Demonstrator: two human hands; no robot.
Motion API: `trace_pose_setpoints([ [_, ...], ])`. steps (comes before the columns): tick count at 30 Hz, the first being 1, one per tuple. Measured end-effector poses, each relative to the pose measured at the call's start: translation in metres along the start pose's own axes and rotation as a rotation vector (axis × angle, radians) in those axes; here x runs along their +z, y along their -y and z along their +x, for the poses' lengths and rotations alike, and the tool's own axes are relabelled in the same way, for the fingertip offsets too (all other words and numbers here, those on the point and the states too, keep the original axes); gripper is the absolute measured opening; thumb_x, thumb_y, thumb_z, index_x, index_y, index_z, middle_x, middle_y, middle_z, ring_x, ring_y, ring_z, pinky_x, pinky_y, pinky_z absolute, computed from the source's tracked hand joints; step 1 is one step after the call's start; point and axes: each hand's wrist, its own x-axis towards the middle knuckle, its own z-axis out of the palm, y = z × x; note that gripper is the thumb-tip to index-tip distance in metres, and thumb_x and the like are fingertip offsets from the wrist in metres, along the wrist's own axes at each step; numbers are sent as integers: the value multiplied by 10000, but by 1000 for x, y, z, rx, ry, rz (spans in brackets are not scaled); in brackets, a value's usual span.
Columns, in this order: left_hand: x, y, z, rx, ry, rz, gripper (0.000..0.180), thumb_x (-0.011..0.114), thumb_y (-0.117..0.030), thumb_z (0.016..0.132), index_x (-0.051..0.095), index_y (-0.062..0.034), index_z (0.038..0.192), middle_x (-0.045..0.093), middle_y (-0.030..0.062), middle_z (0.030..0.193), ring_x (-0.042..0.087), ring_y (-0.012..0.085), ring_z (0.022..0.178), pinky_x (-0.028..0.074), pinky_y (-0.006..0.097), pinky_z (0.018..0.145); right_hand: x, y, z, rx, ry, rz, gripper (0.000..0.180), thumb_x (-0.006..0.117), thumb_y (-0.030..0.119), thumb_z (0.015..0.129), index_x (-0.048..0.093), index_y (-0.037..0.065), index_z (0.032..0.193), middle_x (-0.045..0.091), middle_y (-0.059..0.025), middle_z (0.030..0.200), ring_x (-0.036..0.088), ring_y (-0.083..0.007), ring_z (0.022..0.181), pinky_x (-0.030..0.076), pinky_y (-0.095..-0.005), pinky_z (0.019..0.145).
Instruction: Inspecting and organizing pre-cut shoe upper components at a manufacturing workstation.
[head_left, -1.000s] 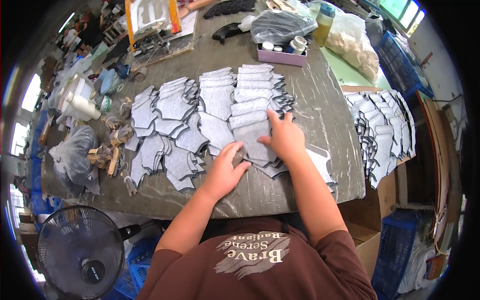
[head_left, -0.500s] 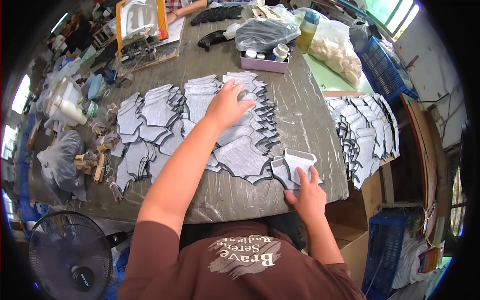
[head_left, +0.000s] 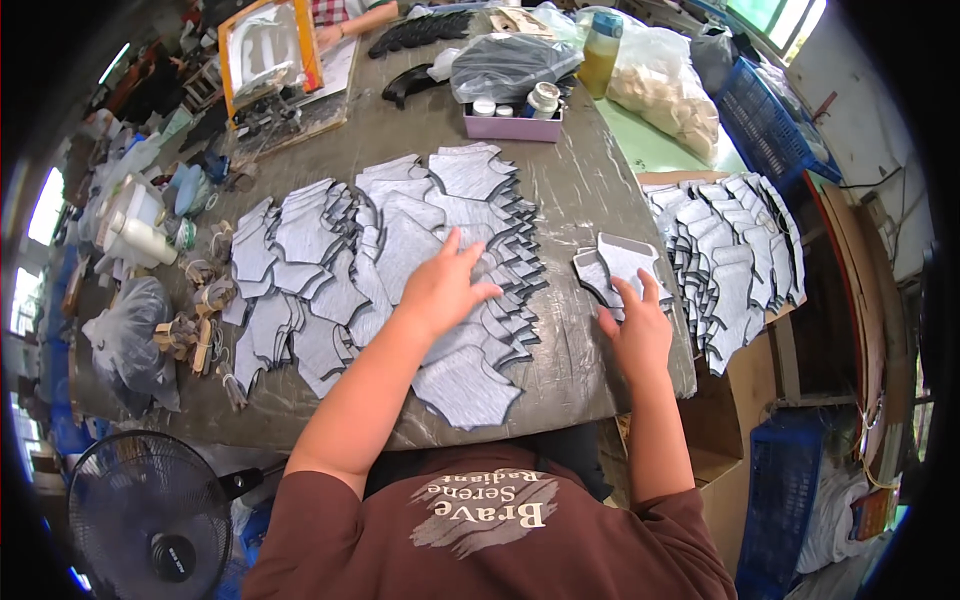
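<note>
My left hand (head_left: 447,284) lies with spread fingers on a column of overlapping grey cut pieces (head_left: 468,385) with dark edges, which look like fabric or foam. The column runs from mid-table toward the near edge, its right sides forming a jagged row. On the right part of the table, my right hand (head_left: 640,325) rests its fingertips on a small group of similar pieces (head_left: 628,258) with darker strips along their tops. Its fingers are apart, and the thumb is at the pieces' near left edge. What lies under the palm is hidden.
More overlapping pieces (head_left: 305,225) spread leftward. Another pile (head_left: 735,260) lies on a board past the table's right edge. A purple box (head_left: 512,127) with jars stands farther back. A fan (head_left: 150,515) is at the near left. Another person's arm (head_left: 355,22) shows at the far side.
My left hand has come nearer along the column, whose nearest piece now lies closer to the table edge. My right hand and the small group of pieces have moved away from me and slightly right.
</note>
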Motion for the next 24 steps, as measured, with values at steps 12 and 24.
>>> trace_pose_setpoints([
  [12,-6,33,-39,-417,-369,-1822,450,557,-370,906,465,-37,1195,552,25,900,386,69,507,348,227,446,29,86,-86,-732,376,347,182,691,221,711,633,151,869,515,-106,1264,602,-197,581,491,-328,541],
  [24,-11,-6,-151,102,64,-649,452,536,-26,830,462,5,1275,564,174,1153,569,261,1033,438,324,882,23,109,-79,-86,538,1070,53,642,19,818,638,-28,841,622,-55,791,554,-89,720,443,-237,637],
])
